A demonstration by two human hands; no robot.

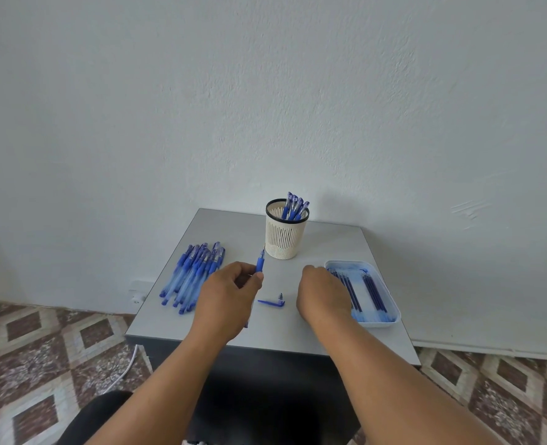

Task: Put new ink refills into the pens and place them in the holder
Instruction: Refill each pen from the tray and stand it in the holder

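Observation:
My left hand (230, 292) is shut on a blue pen (260, 262) whose tip points up and away, just left of the cream mesh holder (285, 236). The holder stands at the back of the grey table (272, 329) with several blue pens (294, 207) in it. My right hand (323, 295) rests at the left edge of a pale blue tray (379, 317) of dark blue refills (373, 292); its fingers are hidden, so I cannot tell whether they hold a refill. A blue pen cap (273, 302) lies on the table between my hands.
A pile of several blue pens (195, 277) lies on the table's left side. The table stands against a white wall. A white cable (121, 374) and a wall socket (136, 295) are low on the left, above a patterned tile floor.

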